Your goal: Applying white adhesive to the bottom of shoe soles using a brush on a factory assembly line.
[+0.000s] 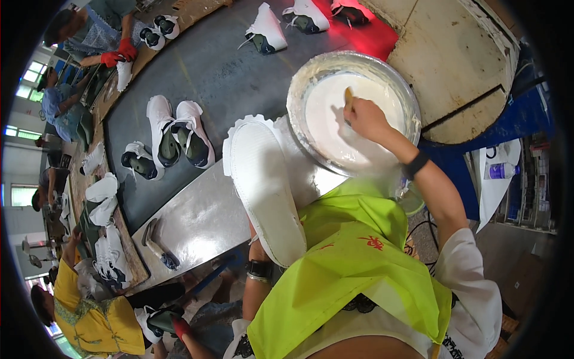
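My right hand (368, 118) is closed around a brush (348, 97) with a yellowish handle, over the round metal basin (297, 122). White liquid (326, 110) fills much of the basin, and its rim is caked with residue. To the left, a large white shoe sole (263, 176) with a toothed edge is raised toward me, its flat face showing. My left hand (253, 232) supports it from behind; the sole hides nearly all its fingers. A dark watch is on that wrist.
A metal ledge (191, 230) borders the dark conveyor belt (221, 78). On the ledge lies a dark curved tool (156, 245). White shoes (191, 134) stand on the belt, some under red light. Workers sit along the left side, one in red gloves (122, 52).
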`<state>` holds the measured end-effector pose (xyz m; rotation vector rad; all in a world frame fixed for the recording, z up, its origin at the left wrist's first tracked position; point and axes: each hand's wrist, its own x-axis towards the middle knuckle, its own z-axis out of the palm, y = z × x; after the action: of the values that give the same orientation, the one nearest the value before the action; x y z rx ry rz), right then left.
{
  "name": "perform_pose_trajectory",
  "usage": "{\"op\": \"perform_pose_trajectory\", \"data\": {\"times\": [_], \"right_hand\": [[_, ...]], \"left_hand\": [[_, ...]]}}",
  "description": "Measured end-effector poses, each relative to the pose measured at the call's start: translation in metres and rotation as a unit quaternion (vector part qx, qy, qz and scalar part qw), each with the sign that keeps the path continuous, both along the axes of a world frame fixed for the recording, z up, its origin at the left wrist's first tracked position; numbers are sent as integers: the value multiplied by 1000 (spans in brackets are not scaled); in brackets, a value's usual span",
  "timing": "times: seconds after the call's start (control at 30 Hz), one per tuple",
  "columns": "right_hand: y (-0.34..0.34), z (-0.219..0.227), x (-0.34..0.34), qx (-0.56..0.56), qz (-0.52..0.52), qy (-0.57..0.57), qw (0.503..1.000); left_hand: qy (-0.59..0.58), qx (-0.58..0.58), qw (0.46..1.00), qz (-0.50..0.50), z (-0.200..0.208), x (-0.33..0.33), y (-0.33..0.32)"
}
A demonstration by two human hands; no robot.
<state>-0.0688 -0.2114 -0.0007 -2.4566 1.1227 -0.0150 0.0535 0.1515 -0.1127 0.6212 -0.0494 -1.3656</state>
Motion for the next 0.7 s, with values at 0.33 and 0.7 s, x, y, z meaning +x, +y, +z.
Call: {"op": "perform_pose_trajectory", "data": {"times": [0.33, 0.7], "right_hand": [[65, 61, 50, 278, -11, -499, 821], [42, 59, 47, 275, -66, -473, 834]], "left_hand": [[99, 19, 995, -22, 62, -4, -69], [159, 7, 986, -42, 76, -2, -84]]}}
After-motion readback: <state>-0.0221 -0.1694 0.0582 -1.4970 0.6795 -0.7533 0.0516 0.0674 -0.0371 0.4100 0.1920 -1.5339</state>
